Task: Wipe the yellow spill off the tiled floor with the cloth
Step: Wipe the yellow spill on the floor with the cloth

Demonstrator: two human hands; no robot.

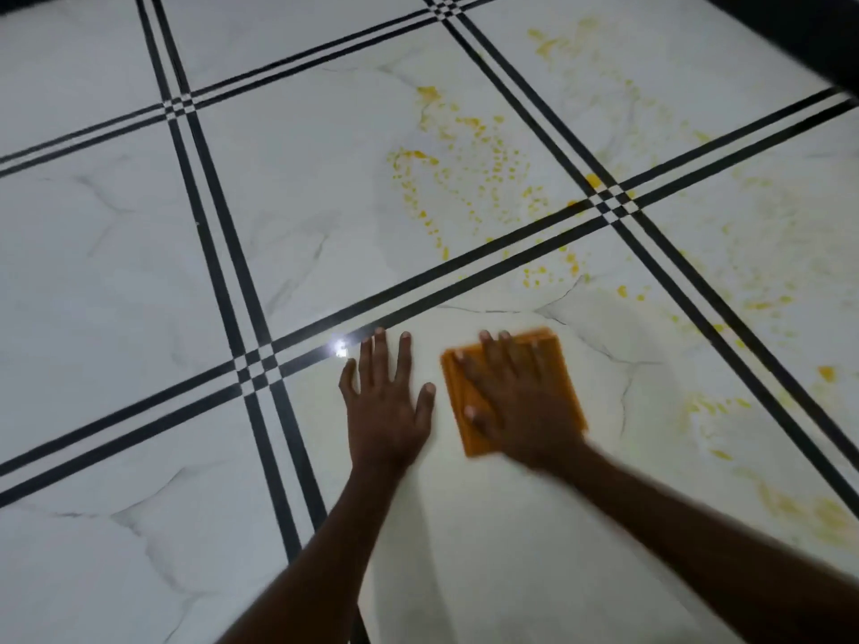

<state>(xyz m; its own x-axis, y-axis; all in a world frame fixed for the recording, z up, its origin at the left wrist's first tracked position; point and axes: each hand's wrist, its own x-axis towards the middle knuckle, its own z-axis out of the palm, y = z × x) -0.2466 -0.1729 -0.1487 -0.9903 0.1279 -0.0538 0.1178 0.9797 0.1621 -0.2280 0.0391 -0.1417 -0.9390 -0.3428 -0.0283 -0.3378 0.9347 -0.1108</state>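
A folded orange cloth [564,364] lies flat on the white tiled floor [139,271]. My right hand [516,402] presses down on it with the fingers spread, covering most of it. Just left of the cloth, my left hand [386,402] rests palm-down on the bare tile, fingers apart, holding nothing. The yellow spill [483,169] is scattered in droplets and smears over the tiles beyond the cloth. More yellow smears [818,508] spread to the right and near right of the cloth.
Black double grout lines [260,364] cross the floor in a grid. A dark edge [799,34] runs along the top right corner. A bright light reflection [340,350] glints on the tile by my left fingertips.
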